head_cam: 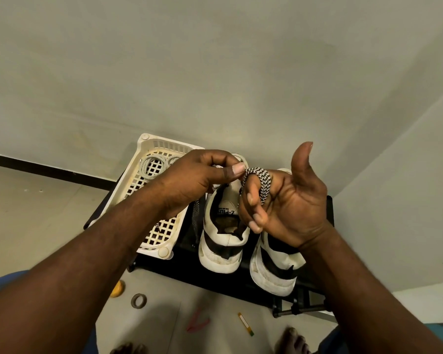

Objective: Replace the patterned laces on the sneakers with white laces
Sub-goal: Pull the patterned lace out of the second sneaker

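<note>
**Two sneakers on the stand, one patterned lace being wound on the right hand**

Grip: The left hand [197, 180] pinches the patterned lace [257, 178] between thumb and forefinger. The right hand [292, 200] has that lace wrapped in several turns round its curled fingers, thumb raised clear. The lace is held above the far ends of the sneakers, not lying on either.

Position: The left sneaker [223, 241] and right sneaker [274, 267] stand side by side on a black stand [215, 279], heels near. The white laces [149, 166] lie coiled in the far part of a white basket [164, 144], just left of the sneakers.

Risks, as judged:
- The turns sit loosely on the fingers, so opening the hand too early would probably let the coil spring apart and tangle.
- The basket overhangs the stand's left edge, so a knock from the forearm could tip it.

Count:
- Sneakers: two.
- Patterned lace in hand: one. A short patterned piece also shows in the near part of the basket, and I cannot tell whether it is a second lace.
- White lace coils: at least two, partly hidden by the left hand.
- Baskets: one.
</note>
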